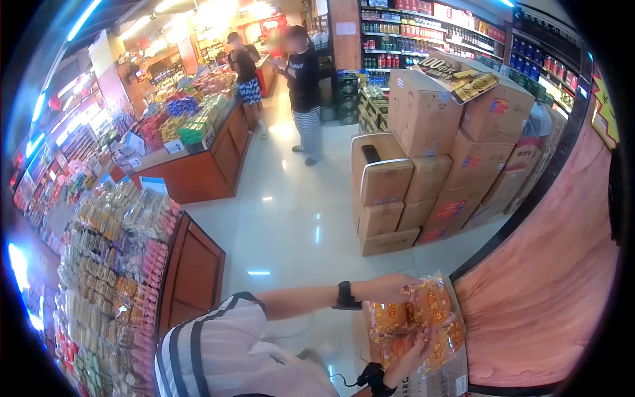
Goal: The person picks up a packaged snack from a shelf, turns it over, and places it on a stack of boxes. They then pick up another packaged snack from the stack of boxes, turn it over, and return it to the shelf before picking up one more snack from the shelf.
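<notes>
My left hand (389,288), with a black watch on its wrist, reaches in from the left and grips the upper edge of an orange, clear-wrapped snack packet (430,301). Below it, my right hand (413,355) is closed at the side of another orange snack packet (450,336); its fingertips are partly hidden. More orange packets (387,317) lie beside and under these, in an open cardboard box (461,298) against the pink wall. A black cord hangs by my right wrist.
Stacked cardboard cartons (430,178) stand ahead on the tiled floor (284,225). To the left is a display stand (192,264) piled with wrapped snacks. Two people (301,79) stand farther back by another counter (198,175). Drink shelves (423,30) line the back.
</notes>
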A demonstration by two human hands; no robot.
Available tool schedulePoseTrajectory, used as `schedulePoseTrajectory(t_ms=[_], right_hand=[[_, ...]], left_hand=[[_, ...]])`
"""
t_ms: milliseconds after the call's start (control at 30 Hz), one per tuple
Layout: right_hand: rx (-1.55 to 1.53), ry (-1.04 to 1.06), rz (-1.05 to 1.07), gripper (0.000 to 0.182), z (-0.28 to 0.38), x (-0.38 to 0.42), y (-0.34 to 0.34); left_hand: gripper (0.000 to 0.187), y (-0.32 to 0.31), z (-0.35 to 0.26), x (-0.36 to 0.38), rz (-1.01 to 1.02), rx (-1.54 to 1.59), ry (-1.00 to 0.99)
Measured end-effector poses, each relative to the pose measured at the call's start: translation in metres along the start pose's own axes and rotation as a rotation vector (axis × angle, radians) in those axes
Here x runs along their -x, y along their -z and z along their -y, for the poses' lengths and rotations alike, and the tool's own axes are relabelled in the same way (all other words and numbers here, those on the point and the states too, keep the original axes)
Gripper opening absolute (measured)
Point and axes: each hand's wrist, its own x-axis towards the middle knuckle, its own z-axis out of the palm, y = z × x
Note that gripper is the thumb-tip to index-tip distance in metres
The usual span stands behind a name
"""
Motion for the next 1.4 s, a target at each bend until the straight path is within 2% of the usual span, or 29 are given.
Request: schedulePoseTrajectory(t_ms=[267, 367, 467, 567, 667, 767, 867, 967, 1067, 1167, 1267, 1400], right_hand=[[-0.041, 0.066, 0.077, 0.042, 0.024, 0.014, -0.01], [-0.076, 0.058, 0.092, 0.042, 0.019, 0.017, -0.011], [-0.04, 0.101, 0.109, 0.042, 0.026, 0.026, -0.02], [-0.058, 0.1, 0.172, 0.042, 0.032, 0.037, -0.028], [-0.028, 0.155, 0.246, 0.043, 0.051, 0.054, -0.034], [-0.03, 0.253, 0.254, 0.043, 0.049, 0.061, -0.035], [-0.078, 0.385, 0.29, 0.042, 0.041, 0.067, -0.035], [-0.103, 0.52, 0.279, 0.041, 0.027, 0.075, -0.04], [0.003, 0.679, 0.272, 0.041, 0.057, 0.116, -0.055], [-0.053, 0.824, 0.366, 0.042, 0.055, 0.136, -0.069], [0.14, 1.033, 0.501, 0.042, 0.074, 0.159, -0.077], [0.061, 0.896, 0.635, 0.038, 0.07, 0.213, -0.084]], left_hand=[[0.053, 0.007, -0.028, 0.028, -0.134, -0.001, -0.056], [0.055, 0.012, -0.044, 0.042, -0.165, 0.05, -0.008], [0.057, 0.007, -0.027, 0.052, -0.246, -0.036, -0.083], [0.057, 0.011, -0.042, 0.065, -0.312, 0.058, -0.041], [0.059, 0.019, -0.05, 0.08, -0.341, -0.011, 0.002], [0.062, 0.025, -0.064, 0.093, -0.388, 0.073, -0.01], [0.064, 0.029, -0.073, 0.109, -0.436, -0.037, -0.056], [0.064, 0.042, -0.101, 0.133, -0.476, 0.066, -0.061], [0.068, 0.065, -0.131, 0.169, -0.538, -0.01, -0.136], [0.071, 0.08, -0.151, 0.215, -0.636, 0.013, -0.136], [0.071, 0.084, -0.172, 0.264, -0.768, -0.018, -0.143], [0.073, 0.077, -0.181, 0.324, -0.835, 0.066, -0.107]])
